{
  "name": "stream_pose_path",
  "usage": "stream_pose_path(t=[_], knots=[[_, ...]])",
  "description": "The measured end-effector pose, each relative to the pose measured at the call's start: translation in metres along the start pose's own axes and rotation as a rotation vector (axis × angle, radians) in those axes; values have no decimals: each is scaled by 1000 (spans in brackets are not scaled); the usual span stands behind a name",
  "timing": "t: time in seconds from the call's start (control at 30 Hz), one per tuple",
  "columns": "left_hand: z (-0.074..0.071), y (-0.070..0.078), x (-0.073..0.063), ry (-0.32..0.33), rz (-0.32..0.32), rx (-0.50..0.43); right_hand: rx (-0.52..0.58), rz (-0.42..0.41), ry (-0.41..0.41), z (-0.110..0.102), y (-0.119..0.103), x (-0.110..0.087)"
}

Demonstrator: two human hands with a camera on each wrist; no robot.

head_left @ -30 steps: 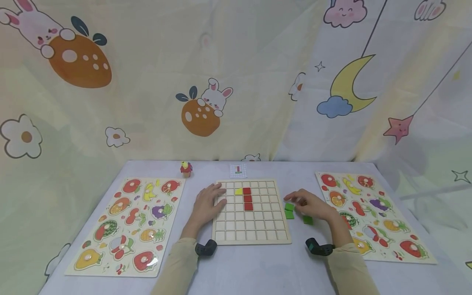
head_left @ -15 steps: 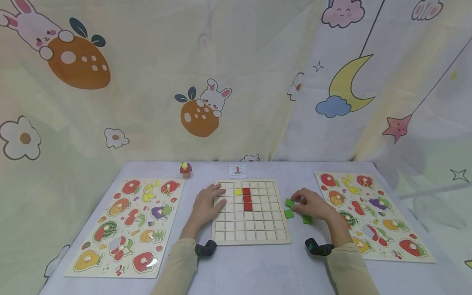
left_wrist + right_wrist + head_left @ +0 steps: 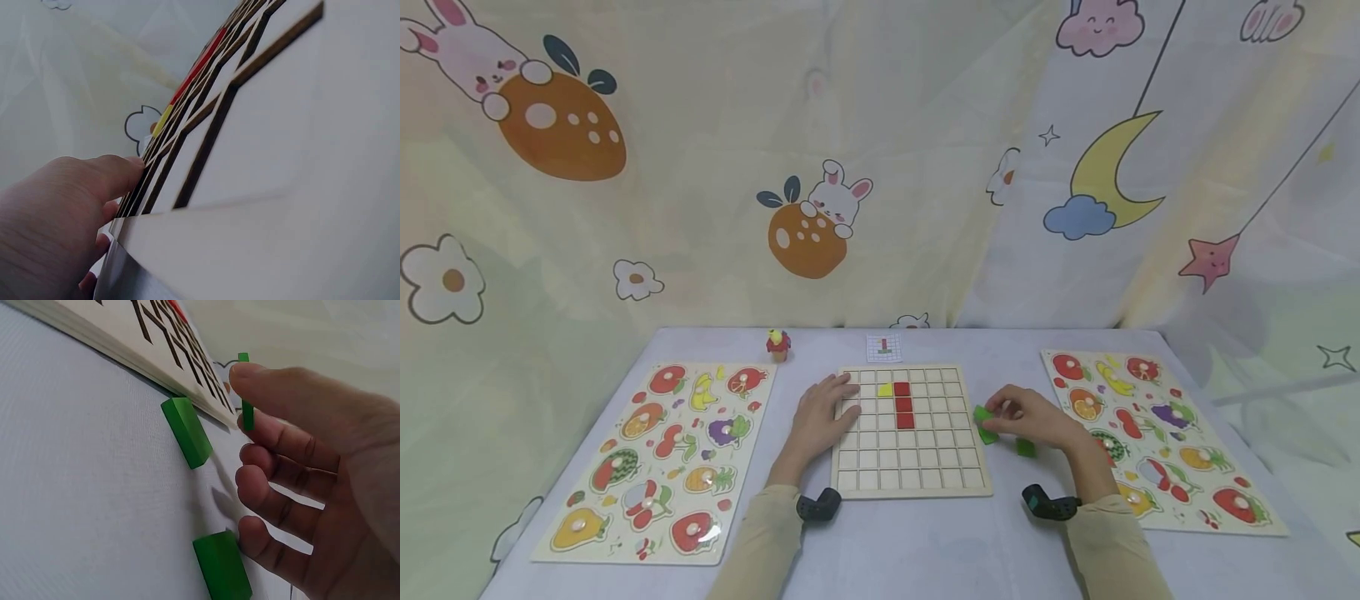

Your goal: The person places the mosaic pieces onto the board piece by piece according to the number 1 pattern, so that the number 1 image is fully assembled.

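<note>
My right hand (image 3: 1028, 417) is just right of the wooden grid board (image 3: 928, 458), pinching a green square tile (image 3: 248, 417) between thumb and index finger. The right wrist view shows that tile edge-on and raised, with the other fingers loosely bent. Below it on the cloth lie two more green tiles, one near the board (image 3: 187, 432) and one closer to the wrist (image 3: 223, 565). My left hand (image 3: 820, 421) rests on the board's left edge, fingers relaxed. Three red tiles (image 3: 905, 405) form a column in the grid, with a yellow tile (image 3: 885, 389) left of the top one.
Fruit puzzle boards lie at the left (image 3: 658, 458) and right (image 3: 1157, 442); my right forearm overlaps the right one. Behind the grid board is a small pattern card (image 3: 884, 347). A small red and yellow figure (image 3: 778, 344) stands at the back left.
My right hand's fingers have closed on the far green tile and it now tilts up in their pinch, slightly left of before. The left hand has stayed put.
</note>
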State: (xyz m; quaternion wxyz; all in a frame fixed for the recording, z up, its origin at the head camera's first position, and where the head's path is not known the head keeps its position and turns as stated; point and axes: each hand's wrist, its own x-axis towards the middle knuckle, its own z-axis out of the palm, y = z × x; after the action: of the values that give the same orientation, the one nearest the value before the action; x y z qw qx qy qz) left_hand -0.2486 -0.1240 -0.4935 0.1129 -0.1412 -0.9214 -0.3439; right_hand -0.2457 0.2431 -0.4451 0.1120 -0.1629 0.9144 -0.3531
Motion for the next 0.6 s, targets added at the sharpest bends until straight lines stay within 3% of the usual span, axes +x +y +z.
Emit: stream_pose_path(t=[0.6], knots=[[-1, 2, 0, -12, -9, -2, 19, -99, -29, 25, -25, 11]])
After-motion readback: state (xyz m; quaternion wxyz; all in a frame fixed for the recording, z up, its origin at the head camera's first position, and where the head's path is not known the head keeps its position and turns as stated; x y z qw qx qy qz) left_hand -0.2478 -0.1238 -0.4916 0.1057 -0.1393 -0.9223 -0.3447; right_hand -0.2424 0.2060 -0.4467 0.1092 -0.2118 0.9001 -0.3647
